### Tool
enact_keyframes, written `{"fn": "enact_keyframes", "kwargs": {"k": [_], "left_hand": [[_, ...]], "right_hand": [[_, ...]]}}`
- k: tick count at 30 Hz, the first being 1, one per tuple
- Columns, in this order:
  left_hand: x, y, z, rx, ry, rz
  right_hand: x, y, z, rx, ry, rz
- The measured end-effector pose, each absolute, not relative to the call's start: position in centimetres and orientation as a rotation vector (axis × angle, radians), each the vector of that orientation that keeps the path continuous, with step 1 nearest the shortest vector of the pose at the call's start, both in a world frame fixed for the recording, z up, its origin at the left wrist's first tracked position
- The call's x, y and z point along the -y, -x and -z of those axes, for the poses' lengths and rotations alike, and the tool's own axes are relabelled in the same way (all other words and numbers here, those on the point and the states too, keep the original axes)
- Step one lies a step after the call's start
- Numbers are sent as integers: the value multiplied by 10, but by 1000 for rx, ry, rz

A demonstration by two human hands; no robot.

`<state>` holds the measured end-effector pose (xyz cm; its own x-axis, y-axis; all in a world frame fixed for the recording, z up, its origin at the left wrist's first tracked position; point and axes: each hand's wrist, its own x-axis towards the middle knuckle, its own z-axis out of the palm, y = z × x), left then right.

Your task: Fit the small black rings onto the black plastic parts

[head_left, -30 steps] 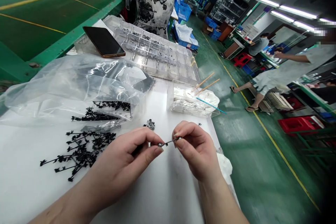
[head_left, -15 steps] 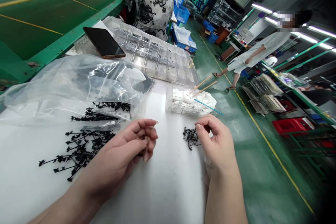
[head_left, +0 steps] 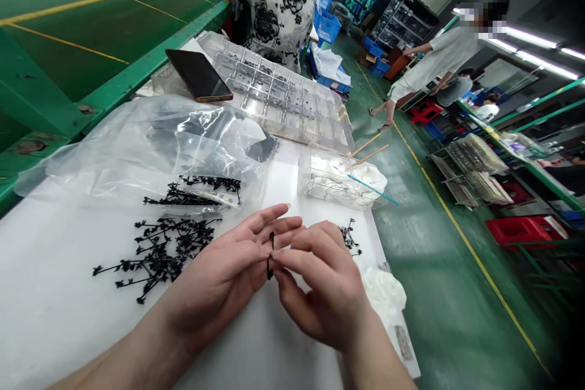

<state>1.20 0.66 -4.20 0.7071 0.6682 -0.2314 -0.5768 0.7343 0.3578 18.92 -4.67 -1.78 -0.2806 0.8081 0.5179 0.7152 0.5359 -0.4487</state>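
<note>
**A:** I've lost the detail on my screen. What's going on at the hands?

**B:** From my end, they meet over the white-covered surface [head_left: 55, 280]. The left hand [head_left: 214, 277] lies palm up with its fingers loosely spread. The right hand [head_left: 322, 286] has its grip pressed together on a thin black moulded piece [head_left: 270, 256], which stands upright between the two hands. (Fingers hide part of it, so I can't tell how firm that pinch is.)

**A:** What worries you from here?

**B:** The piece is slender, so a slip at the fingertips could flick it away. It would be hard for me to spot among the black moulded sprigs [head_left: 158, 253] on the left or the small black cluster [head_left: 350, 237] just past the right hand. Too much force could also snap its stem.

**A:** Anything else within reach?

**B:** The clear plastic bag [head_left: 137, 146] sags near those sprigs, so a careless sweep of the left arm could drag some along. On the right, a clear box [head_left: 320, 186] holds white cloth, with wooden sticks [head_left: 365, 149] poking out. A wide movement could knock it.
</note>
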Motion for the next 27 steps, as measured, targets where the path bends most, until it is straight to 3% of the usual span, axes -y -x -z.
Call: {"fn": "enact_keyframes", "kwargs": {"k": [5,19,27], "left_hand": [[-6,-13,41,-358,-258,-663],[-10,-14,32,-524,-230,-597],[-14,-13,42,-646,-722,-528]], "right_hand": [[43,-185,24,2116,1383,-212],[44,-201,25,1975,1294,-315],[51,-206,24,1593,1218,-755]]}}
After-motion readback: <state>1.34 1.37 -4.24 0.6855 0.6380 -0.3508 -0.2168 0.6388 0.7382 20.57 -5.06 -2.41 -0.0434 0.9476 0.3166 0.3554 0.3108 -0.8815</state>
